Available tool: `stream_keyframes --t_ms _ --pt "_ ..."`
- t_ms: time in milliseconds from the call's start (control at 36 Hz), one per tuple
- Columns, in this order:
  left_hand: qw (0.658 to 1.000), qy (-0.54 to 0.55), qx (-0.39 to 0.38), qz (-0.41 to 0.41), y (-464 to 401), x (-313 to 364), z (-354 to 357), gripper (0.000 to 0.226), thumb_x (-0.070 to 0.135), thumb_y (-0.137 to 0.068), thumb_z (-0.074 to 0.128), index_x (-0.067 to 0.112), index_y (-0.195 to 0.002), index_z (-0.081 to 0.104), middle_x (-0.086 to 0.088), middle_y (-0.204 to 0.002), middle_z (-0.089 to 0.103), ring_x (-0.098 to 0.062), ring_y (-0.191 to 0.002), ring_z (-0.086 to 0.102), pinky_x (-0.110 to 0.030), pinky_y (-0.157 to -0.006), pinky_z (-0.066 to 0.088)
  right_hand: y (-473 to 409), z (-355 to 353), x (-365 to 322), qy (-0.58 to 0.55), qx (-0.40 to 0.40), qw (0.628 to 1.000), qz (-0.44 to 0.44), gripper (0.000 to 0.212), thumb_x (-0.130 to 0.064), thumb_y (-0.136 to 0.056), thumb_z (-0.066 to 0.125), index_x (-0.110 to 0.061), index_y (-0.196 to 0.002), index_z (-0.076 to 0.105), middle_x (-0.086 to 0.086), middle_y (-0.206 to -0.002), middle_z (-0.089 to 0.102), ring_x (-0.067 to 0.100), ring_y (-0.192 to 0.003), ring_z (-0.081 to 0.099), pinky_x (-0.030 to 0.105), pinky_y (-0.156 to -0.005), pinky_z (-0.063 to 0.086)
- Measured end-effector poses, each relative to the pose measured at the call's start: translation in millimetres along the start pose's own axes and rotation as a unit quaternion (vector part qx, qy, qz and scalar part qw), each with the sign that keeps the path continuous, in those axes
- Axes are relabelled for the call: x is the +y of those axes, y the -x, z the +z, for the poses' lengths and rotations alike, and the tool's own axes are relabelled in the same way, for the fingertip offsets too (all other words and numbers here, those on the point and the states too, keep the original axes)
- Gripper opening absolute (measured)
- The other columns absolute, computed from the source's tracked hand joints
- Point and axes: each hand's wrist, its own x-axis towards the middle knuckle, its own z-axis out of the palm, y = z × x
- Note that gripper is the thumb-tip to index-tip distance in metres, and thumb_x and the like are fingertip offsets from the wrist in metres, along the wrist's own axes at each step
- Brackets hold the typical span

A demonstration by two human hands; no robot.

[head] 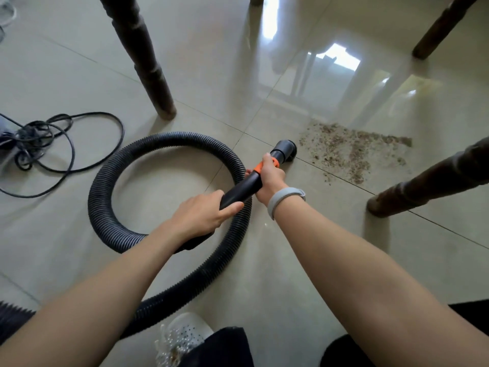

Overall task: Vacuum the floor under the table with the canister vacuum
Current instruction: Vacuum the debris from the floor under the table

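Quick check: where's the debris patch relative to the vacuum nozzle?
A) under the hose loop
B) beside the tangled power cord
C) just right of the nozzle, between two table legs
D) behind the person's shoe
C: the debris patch lies on the tile just right of the nozzle, not yet under it.

My black ribbed hose [169, 144] ends in a black wand [239, 190] with an orange collar [260, 166]; brown speckled debris [352, 152] dots glossy beige tiles [79, 229], dark-brown legs [148, 67], grey wristband [284, 198].
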Motion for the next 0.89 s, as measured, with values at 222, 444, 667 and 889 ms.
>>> stream_keyframes --t_ms 222,444,667,889 --pt "1.000 0.025 0.007 0.006 -10 -12 25 0.041 0.066 -0.089 0.038 0.026 -0.086 0.048 0.006 -0.073 0.066 -0.018 -0.074 0.063 -0.036 -0.076 0.050 -2 -16 22 -0.074 -0.064 0.995 0.020 0.025 -0.030 -0.093 0.059 -0.009 -0.096 0.045 0.013 -0.087 0.055 0.023 -0.067 0.060 0.043 -0.083 0.053" --pt "1.000 0.014 0.022 0.015 -42 -2 34 0.048 0.072 -0.085 0.034 0.025 -0.087 0.047 0.000 -0.080 0.067 -0.025 -0.079 0.063 -0.038 -0.076 0.050 -15 -18 2 -0.051 -0.053 0.997 -0.002 0.029 -0.032 -0.098 0.051 -0.012 -0.081 0.038 0.010 -0.077 0.048 0.025 -0.062 0.058 0.043 -0.081 0.052" --pt "0.999 0.013 0.029 0.029 -66 10 25 0.046 0.068 -0.088 0.035 0.025 -0.086 0.048 0.000 -0.081 0.066 -0.026 -0.080 0.062 -0.036 -0.071 0.047 -33 -15 -17 -0.052 -0.026 0.998 0.000 0.035 -0.039 -0.096 0.053 -0.009 -0.082 0.041 0.011 -0.074 0.054 0.022 -0.062 0.060 0.036 -0.067 0.055" --pt "0.997 0.050 0.031 0.042 -81 10 23 0.055 0.076 -0.078 0.029 0.024 -0.082 0.048 0.001 -0.077 0.066 -0.026 -0.077 0.062 -0.039 -0.074 0.050 -41 -10 -21 -0.067 -0.058 0.996 0.011 0.032 -0.038 -0.093 0.058 -0.009 -0.090 0.046 0.011 -0.079 0.055 0.023 -0.065 0.060 0.042 -0.084 0.054"
